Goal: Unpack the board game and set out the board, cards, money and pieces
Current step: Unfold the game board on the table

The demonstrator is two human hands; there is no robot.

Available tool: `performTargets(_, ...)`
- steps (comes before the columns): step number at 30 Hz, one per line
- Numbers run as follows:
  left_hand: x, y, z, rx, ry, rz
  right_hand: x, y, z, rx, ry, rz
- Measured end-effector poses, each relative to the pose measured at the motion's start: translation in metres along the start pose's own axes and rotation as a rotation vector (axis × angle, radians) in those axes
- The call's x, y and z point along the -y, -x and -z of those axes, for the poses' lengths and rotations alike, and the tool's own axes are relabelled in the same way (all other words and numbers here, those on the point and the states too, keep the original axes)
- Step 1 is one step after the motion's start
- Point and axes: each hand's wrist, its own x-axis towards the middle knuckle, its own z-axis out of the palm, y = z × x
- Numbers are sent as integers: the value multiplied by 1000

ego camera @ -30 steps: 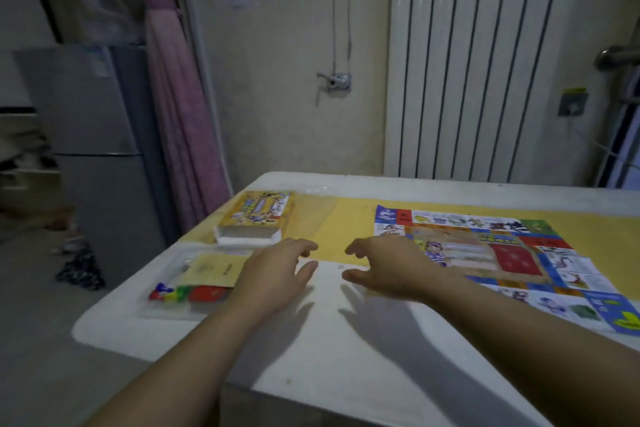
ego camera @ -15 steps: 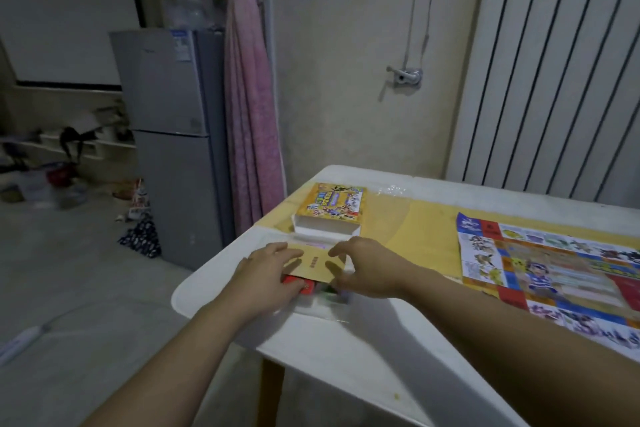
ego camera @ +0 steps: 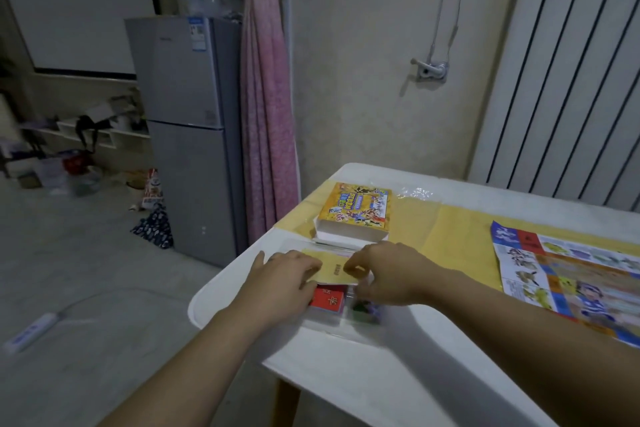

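the yellow booklet (ego camera: 333,270) is lying directly between the two sets of fingers, its long axis seemingly running hand to hand; the left hand (ego camera: 287,279) is pressing one end with fingers together and fairly flat, the right hand (ego camera: 393,274) is pinching the other end with curled fingers (both equally near), red cards (ego camera: 327,300) showing just beneath.

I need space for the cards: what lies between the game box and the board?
Head view: only bare yellow runner between game box and board; clear wrap glints at its far edge.
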Motion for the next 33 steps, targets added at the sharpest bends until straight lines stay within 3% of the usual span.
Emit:
performTargets(4, 2, 6, 3, -132, 70, 14, -4, -2, -1, -221, -15, -15)
performTargets(7, -8, 11, 11, -346, 173, 21, -8, 6, 9, -442, -72, -5)
performTargets(11, -45, 8, 28, -515, 649, 165, -21, 29, 25, -686, -141, -15)
performTargets(13, -75, 4, 35, -393, 985, 293, -35, 47, 29, -779, -107, 21)
performTargets(15, -113, 2, 39, -133, 1324, 374, -51, 71, 34, -831, -53, 45)
performTargets(17, -152, -3, 40, 28, 1473, 385, -71, 96, 37, -818, -5, 76)
performTargets(20, -209, -12, 31, 67, 1620, 333, -104, 141, 38, -757, 39, 131)
performTargets(22, -244, -20, 21, 67, 1558, 267, -127, 172, 39, -668, 18, 101)
performTargets(25, -297, -29, 4, 117, 1444, 168, -162, 218, 43, -605, -174, -98)
performTargets(30, -391, -46, -27, 278, 1345, 37, -230, 280, 49, -663, -680, -406)
performTargets(33, -446, -50, -45, 358, 1303, -45, -265, 321, 42, -718, -826, -537)
